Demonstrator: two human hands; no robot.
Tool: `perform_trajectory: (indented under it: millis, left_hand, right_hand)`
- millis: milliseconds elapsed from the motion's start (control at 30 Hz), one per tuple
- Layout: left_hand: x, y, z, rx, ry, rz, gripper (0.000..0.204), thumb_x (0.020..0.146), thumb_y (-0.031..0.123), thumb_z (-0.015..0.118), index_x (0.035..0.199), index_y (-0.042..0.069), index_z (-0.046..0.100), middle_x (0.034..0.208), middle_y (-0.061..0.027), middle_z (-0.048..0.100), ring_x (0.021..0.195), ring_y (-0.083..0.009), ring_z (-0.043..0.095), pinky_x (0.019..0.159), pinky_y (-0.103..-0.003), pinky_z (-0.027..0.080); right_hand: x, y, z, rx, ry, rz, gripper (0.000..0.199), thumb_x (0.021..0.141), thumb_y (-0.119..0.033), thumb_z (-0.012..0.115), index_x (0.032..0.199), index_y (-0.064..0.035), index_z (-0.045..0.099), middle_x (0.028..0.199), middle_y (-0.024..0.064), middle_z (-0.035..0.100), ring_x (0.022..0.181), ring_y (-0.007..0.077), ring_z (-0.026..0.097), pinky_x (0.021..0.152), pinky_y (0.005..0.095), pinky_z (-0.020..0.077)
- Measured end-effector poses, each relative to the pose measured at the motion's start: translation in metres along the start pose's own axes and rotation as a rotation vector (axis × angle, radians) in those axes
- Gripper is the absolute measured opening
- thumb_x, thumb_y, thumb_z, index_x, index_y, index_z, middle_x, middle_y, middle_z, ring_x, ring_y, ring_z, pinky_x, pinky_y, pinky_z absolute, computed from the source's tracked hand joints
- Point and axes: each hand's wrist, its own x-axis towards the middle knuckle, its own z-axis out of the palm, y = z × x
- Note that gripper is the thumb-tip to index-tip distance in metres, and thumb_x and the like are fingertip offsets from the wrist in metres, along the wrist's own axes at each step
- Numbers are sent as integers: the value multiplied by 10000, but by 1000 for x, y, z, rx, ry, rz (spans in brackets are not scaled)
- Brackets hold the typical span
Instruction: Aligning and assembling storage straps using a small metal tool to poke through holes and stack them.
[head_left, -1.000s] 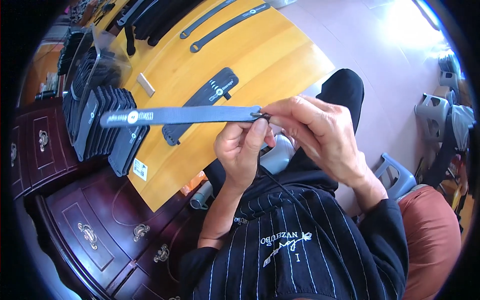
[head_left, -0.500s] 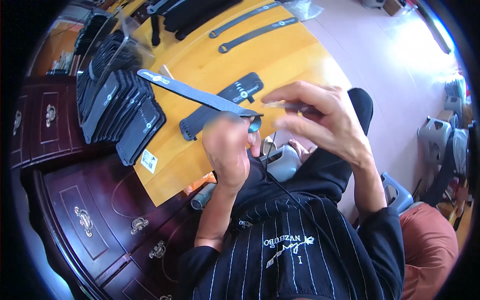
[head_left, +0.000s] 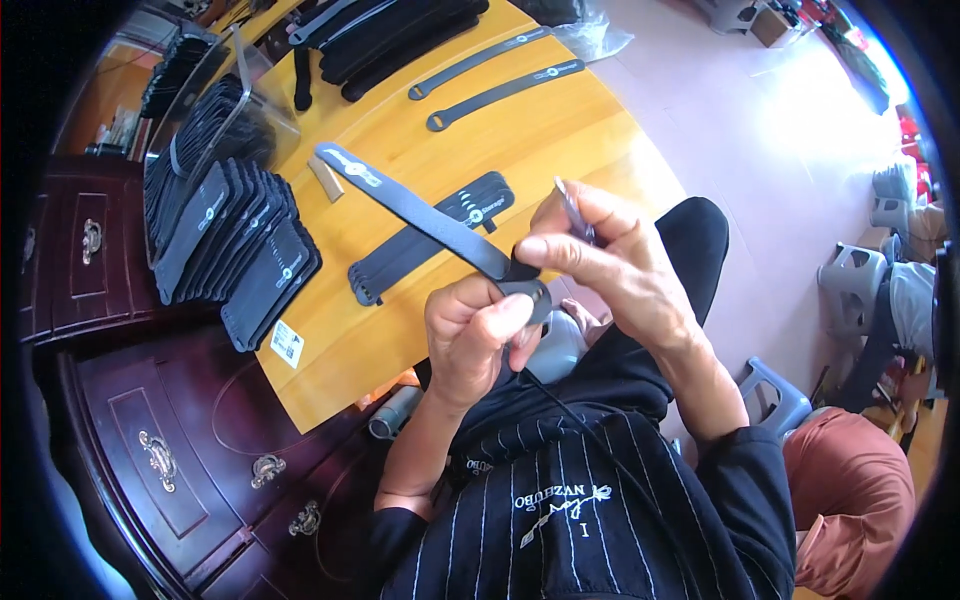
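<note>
My left hand (head_left: 470,335) is closed on a dark grey strap (head_left: 415,212), which slants up and away to the left over the table. White print marks its rounded far end. Near my left thumb the strap's other end curls into a loop. My right hand (head_left: 635,265) pinches at that curled end with thumb and finger. A thin, pointed, shiny tool (head_left: 573,210) also sticks up from the right fingers; its kind is unclear. Beyond my hands a bundle of flat straps (head_left: 415,250) lies on the yellow table (head_left: 590,140).
Two single straps (head_left: 480,62) lie farther back, near a pile of black straps (head_left: 400,45). Stacked strap bundles (head_left: 225,225) and a clear plastic holder (head_left: 245,85) stand at the left. A dark wooden cabinet (head_left: 130,400) is below them. Grey stools (head_left: 850,290) stand at right.
My right hand has come in to the left and now pinches at the strap's near end. The strap's far end has shifted right, and the view has moved slightly.
</note>
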Motion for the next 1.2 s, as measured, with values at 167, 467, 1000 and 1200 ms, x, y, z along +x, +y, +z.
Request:
perform_trajectory:
  millis: [167, 467, 1000, 1200]
  left_hand:
    - [-13, -2, 18, 331, -472, -178, 235, 850, 96, 540, 639, -3, 519, 592, -13, 490, 493, -81, 461, 482, -258, 357]
    - [-19, 0, 7, 318, -653, -76, 195, 806, 64, 602, 649, -16, 518, 669, -74, 528, 556, -187, 528, 527, -308, 384]
    - [-34, 2, -51, 169, -37, 170, 214, 772, -21, 582, 622, 25, 437, 830, -193, 604, 522, -134, 518, 466, -234, 443]
    - [-36, -8, -57, 15, 20, 159, 222, 768, -2, 667, 788, 27, 448, 829, -210, 597, 553, -140, 520, 471, -231, 448]
  right_hand:
    - [45, -1, -83, -191, 469, -79, 268, 829, -387, 703, 888, -127, 680, 688, -57, 529, 585, 42, 418, 510, 195, 323]
    - [60, -19, -306, -469, 1157, -208, 284, 841, -354, 708, 907, -84, 650, 654, -57, 418, 534, 27, 337, 443, 222, 275]
    - [52, -42, -171, -1279, 1017, -653, 236, 906, -362, 635, 995, -145, 670, 814, 1, 699, 710, 74, 655, 608, 199, 490]
    - [52, -32, -138, -1551, 852, -686, 176, 863, -322, 687, 948, -176, 639, 765, -29, 690, 585, 91, 636, 501, 260, 476]
